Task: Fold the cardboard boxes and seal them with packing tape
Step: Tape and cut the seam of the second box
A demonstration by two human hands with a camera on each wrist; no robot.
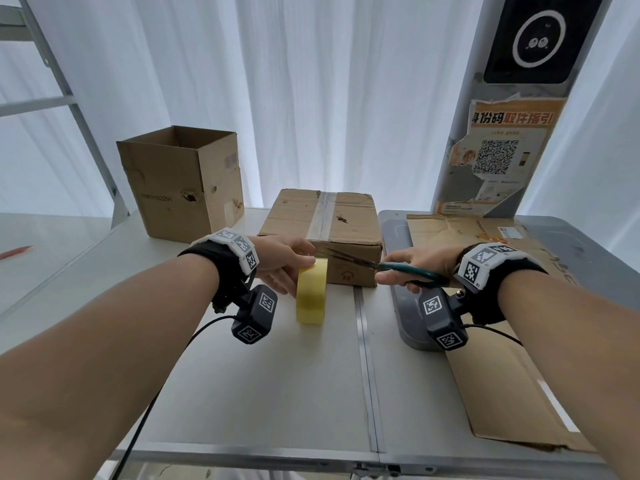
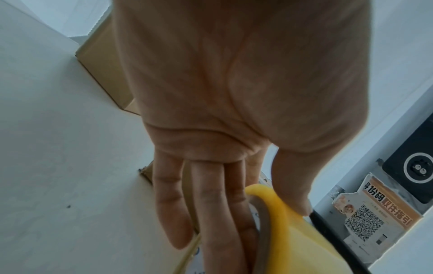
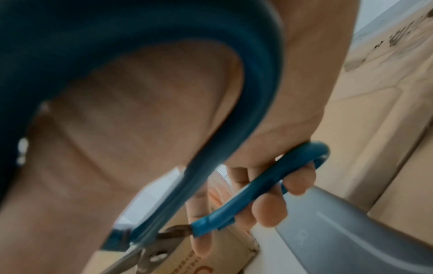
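- The yellow tape roll (image 1: 311,295) is held on edge on the table (image 1: 242,375) by the left hand (image 1: 282,263), thumb and fingers pinching it; scissors (image 1: 381,266) are gripped by the right hand (image 1: 414,261), blades at the tape, so a cut is judged near.
- Behind, the closed box (image 1: 325,230) is already taped along its top seam.
- To the right, flat cardboard (image 1: 502,358) is not yet folded; farthest, the open box (image 1: 180,183) is left unsealed.

Your left hand (image 2: 211,111) palm-on, thumb (image 2: 293,185) pressing the yellow tape roll (image 2: 304,231), fingers (image 2: 171,204) straight beside it, cardboard box (image 2: 105,74) on the white bench (image 2: 58,148)

There are two folded cardboard boxes: an open box (image 1: 180,183) at the upper left and a taped box (image 1: 322,223) in the centre. One flat cardboard sheet (image 1: 502,306) lies at the right. There is one yellow tape roll (image 1: 311,296) and one pair of scissors (image 1: 381,266).
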